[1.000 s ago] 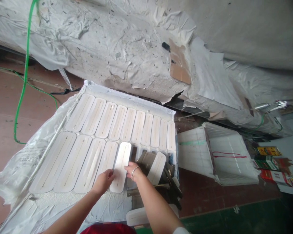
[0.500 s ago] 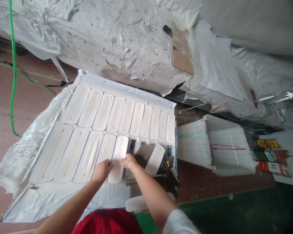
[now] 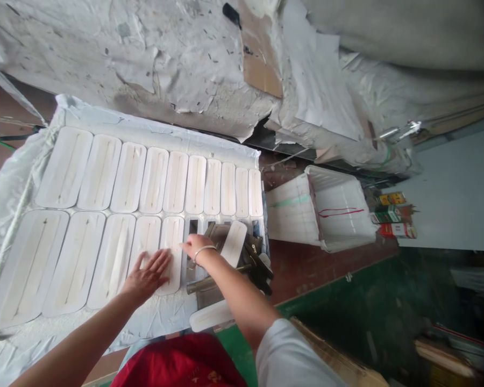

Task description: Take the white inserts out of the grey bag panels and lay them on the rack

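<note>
Two rows of white, round-cornered panels (image 3: 73, 252), each with a thin line down its middle, lie on a white-covered board (image 3: 161, 129). My left hand (image 3: 149, 274) rests flat with fingers spread over the last two panels of the near row. My right hand (image 3: 197, 248) has its fingers drawn together at the right edge of the last panel (image 3: 171, 231), seemingly pinching it; the fingertips are partly hidden. Beside and under my right forearm is a pile of dark brown zipper pieces (image 3: 215, 235), with a loose white panel (image 3: 234, 244) on top. Another loose panel (image 3: 212, 315) lies at the board's near edge.
A white plastic bin (image 3: 341, 207) lies to the right of the board, near several coloured boxes (image 3: 395, 215). Behind runs a long bench (image 3: 177, 70) under crumpled, stained white covering, with a cardboard piece (image 3: 262, 59) on it. Lower right are brown cardboard (image 3: 334, 355) and green floor (image 3: 347, 290).
My left hand has gone from curled at the last panel's left side to lying flat with fingers spread. My right hand stays by its right edge. The whole view has shifted rightward.
</note>
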The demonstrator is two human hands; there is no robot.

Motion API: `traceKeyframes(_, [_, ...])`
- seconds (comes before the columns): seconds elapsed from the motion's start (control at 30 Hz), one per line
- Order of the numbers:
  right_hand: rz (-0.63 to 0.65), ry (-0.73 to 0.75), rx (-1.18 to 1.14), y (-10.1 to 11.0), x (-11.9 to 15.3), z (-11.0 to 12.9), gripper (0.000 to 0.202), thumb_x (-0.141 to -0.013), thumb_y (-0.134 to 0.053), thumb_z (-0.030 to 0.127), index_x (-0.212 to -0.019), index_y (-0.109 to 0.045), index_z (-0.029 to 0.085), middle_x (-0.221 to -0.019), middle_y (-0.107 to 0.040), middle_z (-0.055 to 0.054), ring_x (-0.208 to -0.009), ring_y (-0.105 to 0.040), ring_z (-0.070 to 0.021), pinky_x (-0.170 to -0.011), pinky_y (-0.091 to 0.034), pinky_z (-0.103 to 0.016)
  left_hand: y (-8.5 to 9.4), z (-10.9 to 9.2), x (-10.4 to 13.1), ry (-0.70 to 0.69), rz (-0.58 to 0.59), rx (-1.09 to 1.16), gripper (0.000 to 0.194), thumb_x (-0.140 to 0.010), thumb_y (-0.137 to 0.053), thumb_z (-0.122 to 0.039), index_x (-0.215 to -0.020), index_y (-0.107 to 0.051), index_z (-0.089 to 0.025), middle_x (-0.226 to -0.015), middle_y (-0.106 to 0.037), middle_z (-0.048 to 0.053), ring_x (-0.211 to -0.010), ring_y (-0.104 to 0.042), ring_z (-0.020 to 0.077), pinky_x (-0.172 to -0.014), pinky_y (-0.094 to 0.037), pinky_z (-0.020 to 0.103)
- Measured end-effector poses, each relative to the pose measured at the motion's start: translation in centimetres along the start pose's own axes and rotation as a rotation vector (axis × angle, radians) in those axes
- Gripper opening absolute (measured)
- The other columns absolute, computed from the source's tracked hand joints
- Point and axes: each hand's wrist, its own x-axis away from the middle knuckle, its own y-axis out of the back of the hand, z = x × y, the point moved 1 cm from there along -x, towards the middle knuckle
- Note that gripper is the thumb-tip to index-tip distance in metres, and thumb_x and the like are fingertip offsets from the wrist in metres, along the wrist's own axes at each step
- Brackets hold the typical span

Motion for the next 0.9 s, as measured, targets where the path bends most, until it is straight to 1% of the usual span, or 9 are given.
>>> traceKeyframes(0.1, [-0.089,-0.011,0.077,4.8,3.1,-3.7,0.017,-0.079,-0.067,0.037,-0.071,-0.063,0.022,-0.073,-0.066,-0.002,-0.076,-0.059,-0.0203,-0.071,-0.041,-0.031,1.7,-1.2,-1.1,0.11,0.115,0.063,0.052,-0.089,-0.041,-0.026,-0.139,-0.046,-0.015,-0.151,-0.028,0.011,-0.141,-0.021,0.0322,-0.112,-0.007,0.062])
traceKeyframes(0.17, [-0.152,-0.045,0.104,7.1,4.9,-6.6,0.01,-0.08,-0.065,0.031,-0.081,-0.065,0.021,-0.078,-0.067,-0.004,-0.078,-0.06,-0.0207,-0.073,-0.041,-0.031,3.2,-2.8,-3.0,0.291,0.174,0.3,0.051,-0.087,-0.045,-0.03,-0.134,-0.051,-0.01,-0.146,-0.037,0.016,-0.137,-0.029,0.0349,-0.11,-0.02,0.06])
traceKeyframes(0.27, [-0.205,-0.062,0.101,8.2,6.7,-10.0,0.012,-0.078,-0.066,0.024,-0.089,-0.066,0.019,-0.085,-0.068,-0.006,-0.084,-0.061,-0.0221,-0.078,-0.043,-0.032,4.4,-5.7,-6.7,0.678,0.191,0.959,0.068,-0.083,-0.057,-0.043,-0.136,-0.043,-0.003,-0.124,-0.057,0.023,-0.11,-0.056,0.0345,-0.098,-0.041,0.052])
traceKeyframes(0.37, [-0.226,-0.042,0.055,7.6,7.1,-11.7,0.027,-0.073,-0.07,0.021,-0.099,-0.065,0.02,-0.102,-0.067,-0.008,-0.098,-0.061,-0.0236,-0.088,-0.045,-0.033,4.3,-8.3,-9.7,0.86,0.192,1.306,0.07,-0.077,-0.065,-0.045,-0.128,-0.044,-0.001,-0.095,-0.065,0.018,-0.071,-0.064,0.0227,-0.071,-0.054,0.04])
traceKeyframes(0.43, [-0.279,-0.049,0.015,7.4,6.8,-12.5,0.048,-0.071,-0.072,0.021,-0.117,-0.059,0.017,-0.123,-0.059,-0.013,-0.115,-0.054,-0.0269,-0.099,-0.04,-0.036,4.5,-9.5,-10.4,0.843,0.147,1.399,0.056,-0.078,-0.063,-0.046,-0.115,-0.052,-0.005,-0.09,-0.064,0.013,-0.067,-0.062,0.0168,-0.066,-0.053,0.031])
traceKeyframes(0.53, [-0.37,-0.138,-0.228,7.8,5.8,-13.8,0.073,-0.072,-0.072,0.029,-0.135,-0.041,0.012,-0.14,-0.043,-0.02,-0.126,-0.046,-0.0298,-0.105,-0.036,-0.041,6.0,-10.9,-9.8,0.786,0.042,1.669,0.044,-0.079,-0.065,-0.047,-0.105,-0.055,-0.013,-0.093,-0.062,0.006,-0.077,-0.061,0.0124,-0.075,-0.052,0.025])
traceKeyframes(0.67, [-0.266,-0.181,-0.498,7.8,4.0,-14.7,0.069,-0.066,-0.078,0.037,-0.125,-0.05,0.016,-0.12,-0.061,-0.014,-0.107,-0.061,-0.0262,-0.093,-0.048,-0.038,9.6,-12.7,-9.7,0.604,-0.001,2.068,0.036,-0.077,-0.072,-0.036,-0.102,-0.056,-0.016,-0.087,-0.06,0.0,-0.067,-0.054,0.007,-0.071,-0.049,0.021])
traceKeyframes(0.8, [-0.147,-0.195,-0.629,7.3,2.1,-13.9,0.039,-0.077,-0.069,0.038,-0.109,-0.059,0.017,-0.095,-0.07,-0.006,-0.087,-0.068,-0.0201,-0.071,-0.054,-0.029,10.9,-13.4,-11.2,0.558,0.07,2.018,0.04,-0.079,-0.069,-0.039,-0.108,-0.057,-0.015,-0.094,-0.062,0.005,-0.082,-0.06,0.015,-0.078,-0.05,0.027])
traceKeyframes(0.9, [-0.097,-0.217,-0.647,6.8,0.8,-12.8,0.031,-0.083,-0.063,0.035,-0.107,-0.06,0.015,-0.088,-0.07,-0.006,-0.08,-0.068,-0.0172,-0.063,-0.053,-0.025,9.0,-13.4,-11.0,0.457,0.156,1.6,0.048,-0.085,-0.057,-0.052,-0.117,-0.057,-0.015,-0.114,-0.06,0.012,-0.104,-0.058,0.0242,-0.096,-0.046,0.039])
